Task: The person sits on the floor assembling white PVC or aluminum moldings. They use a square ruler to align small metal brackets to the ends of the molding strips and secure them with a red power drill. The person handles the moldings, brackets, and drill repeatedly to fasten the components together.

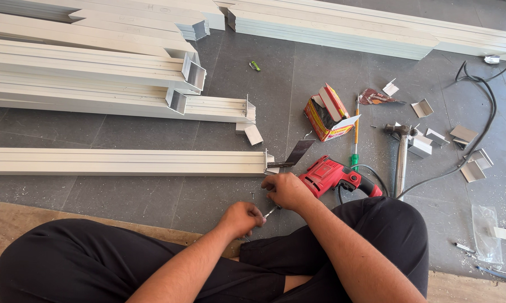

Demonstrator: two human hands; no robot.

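Head view: looking down at a person seated cross-legged in black trousers on a dark tiled floor.
Left hand (240, 219): fist closed, fingers curled together around one end of a small metal piece (270, 212), just above the left knee.
Right hand (286, 191): fingers bent and pinched on the other end of the same piece; whether they grip anything more cannot be told.
Small metal piece: thin, silvery, held between both hands; its long axis slants from lower left to upper right. It is too small to tell its kind.
Red power drill (336, 175): lies on the floor touching the right hand, body running left to right, handle towards the right.
Aluminium profile (124, 161): long, pale, lying left to right, its cut end just beyond the hands.
More profiles (96, 73): stacked farther off, same direction.
Hammer (401, 157): right of the drill, handle pointing towards the person.
Cardboard box (327, 112): open, red and yellow, beyond the drill.
Black cable (483, 118): curving along the right side.
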